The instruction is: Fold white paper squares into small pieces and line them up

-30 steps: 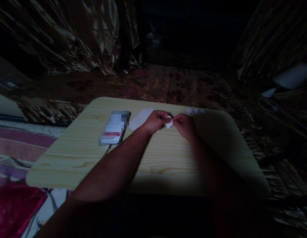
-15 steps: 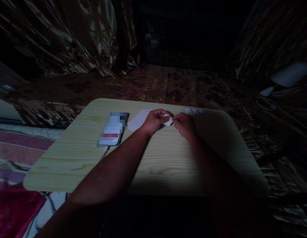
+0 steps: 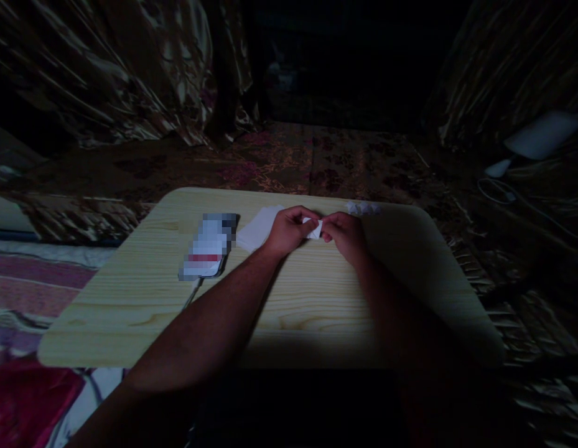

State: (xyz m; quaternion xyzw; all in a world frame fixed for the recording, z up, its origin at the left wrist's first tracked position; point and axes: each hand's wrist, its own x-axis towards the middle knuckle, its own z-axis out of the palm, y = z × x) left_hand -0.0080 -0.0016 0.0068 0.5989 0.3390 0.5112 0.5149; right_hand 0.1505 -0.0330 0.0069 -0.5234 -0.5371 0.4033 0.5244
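A small folded piece of white paper (image 3: 313,229) is held between my two hands above the far middle of the table. My left hand (image 3: 290,231) pinches its left side, with the thumb lying over the front. At the right edge, my right hand (image 3: 343,233) has thumb and fingertips closed on the paper. Just left of my left hand lies a stack of white paper sheets (image 3: 259,229), partly covered by that hand. Beyond my right hand, several small folded white paper pieces (image 3: 362,208) sit in a row near the table's back edge.
A phone (image 3: 208,246), its screen blurred out, lies on the left of the wooden table (image 3: 289,317) with a white cable (image 3: 193,292) attached. A patterned cloth-covered ledge (image 3: 293,152) runs behind. A white lamp-like object (image 3: 543,135) stands at the far right.
The folded paper has turned and now shows a squarer face with crease lines. My right fingers have shifted from its corner onto its right edge. The view has moved slightly.
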